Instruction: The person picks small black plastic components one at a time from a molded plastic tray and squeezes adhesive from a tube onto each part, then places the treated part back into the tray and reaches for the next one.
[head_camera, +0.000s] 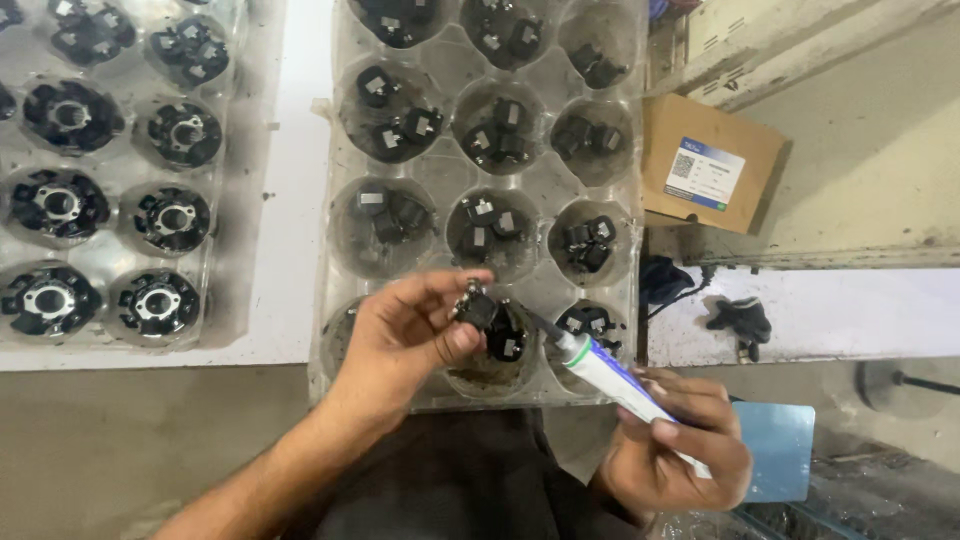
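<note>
Where the white bench runs off to the far left, a clear plastic tray (232, 200) holds rows of round black ring-shaped parts (172, 216), each sitting in its own cup. Next to it, across a strip of bare white bench (295, 200), lies a second clear tray (335, 170) whose round cups carry small black blocky components (492, 222), two or three to a cup.

Over the near edge of that second tray, the person's left hand (405, 340) is pinched around one small black component (477, 307), thumb below and fingertips above, holding it up just above the front middle cup. Just right of it, the dark pointed nozzle of a white tube (600, 372) angles up toward the held piece, its tip close beside it; whether they touch I cannot tell. The right hand (680, 445) is wrapped around the tube's lower end, fingers curled over it.

Farther right, a brown cardboard box (708, 160) with a white label sits on a grey surface beyond the trays, and a small black object (738, 322) lies on the white bench below it. A pale blue sheet (775, 450) shows just behind the right hand.
</note>
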